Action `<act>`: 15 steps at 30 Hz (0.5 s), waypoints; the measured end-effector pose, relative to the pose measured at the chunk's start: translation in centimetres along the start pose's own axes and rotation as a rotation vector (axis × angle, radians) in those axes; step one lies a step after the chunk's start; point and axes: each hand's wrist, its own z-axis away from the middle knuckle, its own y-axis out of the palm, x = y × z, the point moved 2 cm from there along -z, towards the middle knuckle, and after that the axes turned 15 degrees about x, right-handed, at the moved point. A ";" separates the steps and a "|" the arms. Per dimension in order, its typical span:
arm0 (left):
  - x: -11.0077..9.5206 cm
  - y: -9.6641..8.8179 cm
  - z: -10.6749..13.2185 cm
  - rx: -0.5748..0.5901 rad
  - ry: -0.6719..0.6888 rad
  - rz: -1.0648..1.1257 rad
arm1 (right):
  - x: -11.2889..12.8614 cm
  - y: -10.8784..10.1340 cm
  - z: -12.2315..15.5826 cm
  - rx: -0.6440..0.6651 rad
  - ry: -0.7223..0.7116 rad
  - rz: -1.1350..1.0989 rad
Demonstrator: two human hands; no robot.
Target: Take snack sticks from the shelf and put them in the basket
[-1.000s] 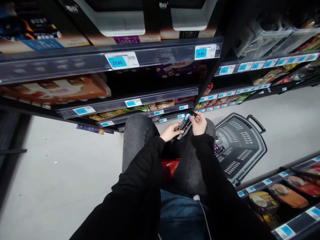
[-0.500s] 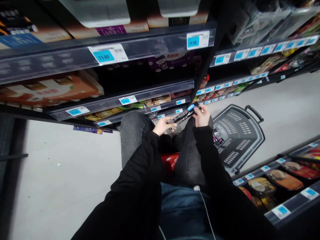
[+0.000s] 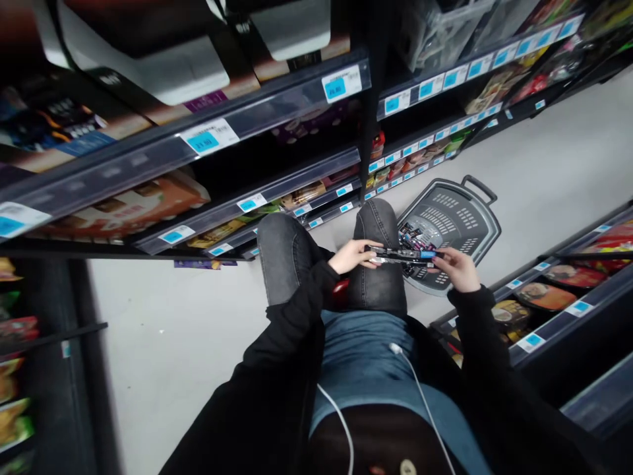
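A long, thin black packet [image 3: 401, 254] with a blue end lies level across my right knee, held at both ends. My left hand [image 3: 352, 255] pinches its left end. My right hand [image 3: 457, 268] grips the blue right end, over the edge of a grey shopping basket [image 3: 462, 221] that lies tilted on the floor. Similar dark packets [image 3: 414, 236] show inside the basket. My knees in grey jeans [image 3: 291, 254] point toward the shelves, and both arms wear black sleeves.
Store shelves [image 3: 257, 112] with blue price tags and boxed goods rise ahead and to the left. A lower shelf [image 3: 558, 293] of tray meals runs along the right. Pale floor [image 3: 163, 330] stretches to the left. White cables [image 3: 341, 422] hang down my front.
Both hands have carried the packet right and down from in front of the shelf to above the basket, turning it level. The view has swung, so the shelves now tilt.
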 end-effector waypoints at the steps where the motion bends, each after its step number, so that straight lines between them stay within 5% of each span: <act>1: -0.4 0.6 0.0 0.022 -0.029 -0.102 | -0.4 -0.9 0.9 -0.041 0.007 0.018; 5: -1.9 -0.2 1.8 -0.166 -0.125 -0.513 | -2.8 -4.3 4.0 -0.228 0.071 0.116; 9: -2.7 -3.6 7.3 -0.479 -0.186 -0.741 | -6.0 -6.7 5.5 -0.447 0.221 0.328; 12: -1.1 -5.6 13.1 -0.707 -0.247 -0.842 | -8.4 -6.7 5.3 -0.524 0.336 0.459; 15: 2.4 -6.5 19.2 -0.936 -0.476 -0.801 | -10.0 -5.4 4.1 -0.517 0.389 0.527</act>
